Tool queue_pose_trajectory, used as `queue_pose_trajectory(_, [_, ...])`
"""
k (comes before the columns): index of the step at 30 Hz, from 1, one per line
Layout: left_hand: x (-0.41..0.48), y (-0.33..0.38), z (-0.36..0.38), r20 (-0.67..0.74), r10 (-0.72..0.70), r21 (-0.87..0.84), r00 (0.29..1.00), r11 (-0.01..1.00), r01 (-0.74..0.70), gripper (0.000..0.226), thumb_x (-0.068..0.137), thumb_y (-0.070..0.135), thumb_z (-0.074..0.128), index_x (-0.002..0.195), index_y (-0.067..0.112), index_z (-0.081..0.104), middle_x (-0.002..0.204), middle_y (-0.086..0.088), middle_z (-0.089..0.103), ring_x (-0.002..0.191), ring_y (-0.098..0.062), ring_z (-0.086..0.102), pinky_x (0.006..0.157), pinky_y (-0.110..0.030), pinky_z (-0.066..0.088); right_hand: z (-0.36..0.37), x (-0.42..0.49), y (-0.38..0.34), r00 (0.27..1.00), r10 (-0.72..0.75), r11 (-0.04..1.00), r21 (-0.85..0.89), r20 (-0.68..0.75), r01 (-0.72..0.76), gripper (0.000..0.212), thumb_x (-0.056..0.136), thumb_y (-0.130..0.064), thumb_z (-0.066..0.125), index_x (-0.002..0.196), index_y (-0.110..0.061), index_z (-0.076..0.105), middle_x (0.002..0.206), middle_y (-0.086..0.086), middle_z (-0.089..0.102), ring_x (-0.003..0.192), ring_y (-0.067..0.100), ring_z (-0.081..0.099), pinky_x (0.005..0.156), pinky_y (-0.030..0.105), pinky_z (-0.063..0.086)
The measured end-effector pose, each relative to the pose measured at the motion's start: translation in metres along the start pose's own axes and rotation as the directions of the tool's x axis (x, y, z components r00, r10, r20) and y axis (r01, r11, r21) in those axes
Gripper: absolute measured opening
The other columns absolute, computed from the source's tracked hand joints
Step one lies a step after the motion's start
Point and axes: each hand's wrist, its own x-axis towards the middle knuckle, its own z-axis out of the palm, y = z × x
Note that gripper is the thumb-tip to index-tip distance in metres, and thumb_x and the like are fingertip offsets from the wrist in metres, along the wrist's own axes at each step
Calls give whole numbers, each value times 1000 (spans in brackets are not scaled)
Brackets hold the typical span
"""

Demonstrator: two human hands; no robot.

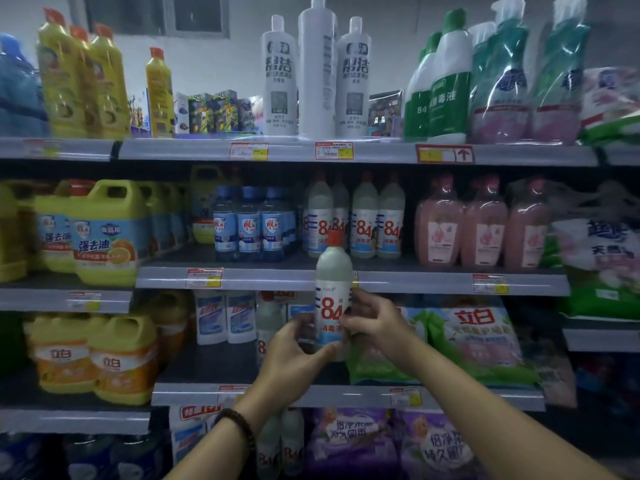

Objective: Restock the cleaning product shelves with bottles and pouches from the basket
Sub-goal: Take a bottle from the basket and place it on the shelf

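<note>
- Head view: my left hand (294,353) and right hand (372,322) both grasp the 84 bottle (333,282).
- Risk: pushed in carelessly, it could topple the far 84 row (363,226); clearance seems tight, though blurred.

Upright red-capped "84" bottle (333,299) (translucent white)

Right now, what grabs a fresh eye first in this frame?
The white 84 bottle with its red cap stands out, gripped upright at centre by the left hand and right hand. Matching shelved 84 bottles stand on the shelf just behind and above; yellow jugs sit at left.
</note>
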Motion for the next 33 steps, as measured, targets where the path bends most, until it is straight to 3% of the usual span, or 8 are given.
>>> queue_pose_trajectory(3, [4,12,4,6,14,-23,1000,1000,-14,47,82,39,92,122,30,70,115,9,79,108,-9,75,94,-33,64,-6,-1,-7,1000,1,1000,-1,-8,-1,46,96,-4,75,138,-19,64,123,6,79,117,26,75,98,46,62])
queue_pose_trajectory(8, [12,24,7,-19,38,-52,999,998,-39,58,69,57,92,119,33,74,112,12,80,106,-9,76,97,-47,64,-17,-2,-23,999,-33,999,32,-30,34,48,92,-6,79,135,-22,64,118,9,80,110,28,78,92,48,64])
queue_pose_trajectory(12, [25,49,24,-143,151,48,978,988,-145,64,72,46,96,123,47,57,118,19,71,111,3,68,95,-26,60,-21,7,-39,969,-133,991,-60,-208,123,54,84,-8,88,130,-23,66,110,2,82,103,21,79,89,45,66])
queue_pose_trajectory(15, [47,71,44,-240,293,209,925,947,-245,67,69,46,95,124,39,57,117,16,66,107,0,64,86,-19,56,-23,15,-53,913,-222,975,-112,-343,194,46,80,-9,92,116,-25,69,100,1,83,92,20,81,80,42,68])
queue_pose_trajectory(18, [70,91,59,-296,307,173,904,948,-265,51,73,34,93,111,37,59,101,13,71,93,-1,68,74,-16,53,-34,25,-63,873,-242,969,-147,-423,198,51,73,-15,98,112,-27,69,97,-1,83,88,15,81,79,42,68])
queue_pose_trajectory(22, [98,103,75,-263,328,148,907,943,-298,41,81,30,92,111,34,65,95,20,73,90,13,67,70,-6,50,-56,38,-69,794,-309,948,-237,-524,213,43,71,-24,100,102,-30,70,93,-6,82,86,11,80,78,44,68])
queue_pose_trajectory(27, [142,109,90,-100,341,33,935,940,-340,43,92,17,84,128,27,64,115,14,77,106,5,72,91,-24,61,-92,47,-72,797,-373,911,-349,-475,219,48,88,-39,86,132,-38,68,121,-13,74,111,3,72,93,35,65])
queue_pose_trajectory(33, [172,109,103,0,280,68,960,958,-279,37,91,12,84,118,30,66,108,19,76,99,0,74,78,-11,58,-111,48,-65,826,-343,912,-369,-447,180,58,99,-18,72,155,-25,55,138,-9,70,122,6,68,103,31,60])
